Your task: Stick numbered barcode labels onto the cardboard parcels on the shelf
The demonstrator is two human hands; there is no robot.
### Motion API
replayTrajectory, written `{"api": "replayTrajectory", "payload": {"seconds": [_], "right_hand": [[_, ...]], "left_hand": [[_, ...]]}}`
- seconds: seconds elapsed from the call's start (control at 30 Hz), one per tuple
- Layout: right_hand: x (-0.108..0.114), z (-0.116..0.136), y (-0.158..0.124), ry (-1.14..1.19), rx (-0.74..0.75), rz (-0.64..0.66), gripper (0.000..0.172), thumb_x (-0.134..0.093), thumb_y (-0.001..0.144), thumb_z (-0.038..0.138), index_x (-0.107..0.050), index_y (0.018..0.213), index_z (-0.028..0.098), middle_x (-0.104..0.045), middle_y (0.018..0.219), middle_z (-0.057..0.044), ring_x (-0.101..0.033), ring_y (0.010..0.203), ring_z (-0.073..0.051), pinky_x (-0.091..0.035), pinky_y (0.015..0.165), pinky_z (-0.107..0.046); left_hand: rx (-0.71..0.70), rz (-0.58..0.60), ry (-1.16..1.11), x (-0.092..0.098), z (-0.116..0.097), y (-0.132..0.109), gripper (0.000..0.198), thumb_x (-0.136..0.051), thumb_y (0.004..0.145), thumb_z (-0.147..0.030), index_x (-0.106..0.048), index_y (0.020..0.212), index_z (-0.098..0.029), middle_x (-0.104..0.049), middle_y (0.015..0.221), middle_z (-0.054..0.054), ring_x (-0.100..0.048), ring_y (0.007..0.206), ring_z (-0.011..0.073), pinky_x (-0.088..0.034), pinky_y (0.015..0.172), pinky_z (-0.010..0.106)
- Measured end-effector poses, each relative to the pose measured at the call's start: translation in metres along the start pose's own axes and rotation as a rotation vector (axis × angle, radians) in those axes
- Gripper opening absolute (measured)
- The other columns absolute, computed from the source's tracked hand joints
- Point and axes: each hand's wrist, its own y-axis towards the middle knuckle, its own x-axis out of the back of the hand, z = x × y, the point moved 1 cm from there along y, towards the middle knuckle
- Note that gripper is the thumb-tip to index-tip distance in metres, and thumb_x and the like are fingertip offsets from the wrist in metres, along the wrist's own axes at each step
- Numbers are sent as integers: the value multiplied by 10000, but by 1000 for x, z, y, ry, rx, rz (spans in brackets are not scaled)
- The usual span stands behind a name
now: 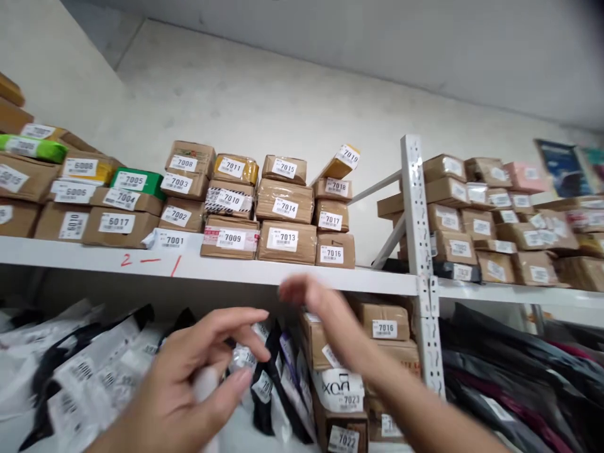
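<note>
My left hand [198, 371] is raised before the lower shelf. Its thumb and fingers are apart, with nothing gripped between the tips. Through the gap shows something whitish that I cannot make out. My right hand [318, 308] reaches up just below the edge of the upper shelf [283, 273]. Motion smears its fingers, so their closing is unclear. Nearest above it are cardboard boxes labelled 7013 [285, 242] and 7016 [336, 250]. Behind the right forearm stands a stack of boxes, among them one labelled 7022 [343, 438].
Several labelled boxes line the upper shelf; a yellow one, 7019 [340, 162], lies tilted on top. Bagged parcels [89, 377] fill the lower shelf. A white perforated post [418, 220] divides this rack from another with boxes [455, 245] and dark bags [491, 377].
</note>
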Motion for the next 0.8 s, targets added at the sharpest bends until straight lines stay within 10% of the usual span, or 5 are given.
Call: {"api": "replayTrajectory", "payload": {"seconds": [0.17, 0.33, 0.53, 0.8], "right_hand": [[-103, -53, -132, 809, -440, 416, 737, -678, 580, 701, -534, 1129, 231, -631, 1071, -76, -573, 1049, -245, -350, 973, -408], [-142, -51, -182, 1201, -609, 39, 690, -856, 412, 508, -558, 967, 228, -639, 894, -23, -613, 903, -221, -438, 820, -343], [-131, -48, -240, 952, -886, -61, 486, -872, 471, 393, -533, 753, 189, -536, 652, 66, -466, 558, -67, -374, 566, -207], [-103, -72, -291, 173, -729, -500, 285, -668, 761, 420, -592, 616, 186, -509, 554, 14, -455, 514, -109, -355, 520, -243]], "left_hand": [[261, 111, -370, -47, 26, -9, 284, -595, 800, -329, -597, 1070, -241, -646, 764, 5, -352, 391, 8, -285, 376, 130], [503, 35, -698, -78, 58, -41, 262, -632, 725, -300, -614, 952, -170, -626, 668, -7, -237, 329, -13, -205, 329, 133], [629, -37, -357, -71, 79, -87, 206, -624, 774, -296, -615, 952, -193, -645, 743, -19, -390, 435, 35, -309, 398, 154], [333, 634, 331, -59, 99, -120, 256, -714, 668, -256, -684, 922, -269, -708, 834, -1, -632, 691, 139, -501, 615, 180]]}}
